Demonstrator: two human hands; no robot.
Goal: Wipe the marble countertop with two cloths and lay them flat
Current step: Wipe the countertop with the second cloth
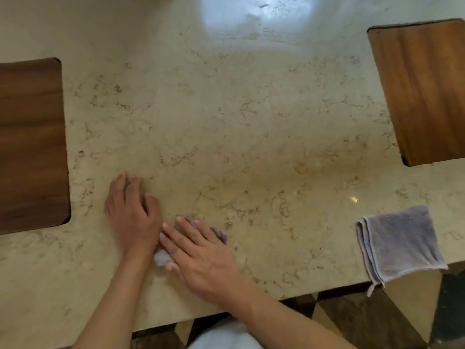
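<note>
The right hand (201, 255) lies flat, fingers together, pressing a small greyish cloth (221, 235) onto the countertop (226, 122) near its front edge; only bits of the cloth show, perhaps bunched. The left hand (133, 215) rests palm down just beside it, fingers slightly apart. A second cloth (397, 243), lilac terry, lies folded square at the right edge. The beige marble is veined and glossy. Two wooden boards (422, 89) flank it.
</note>
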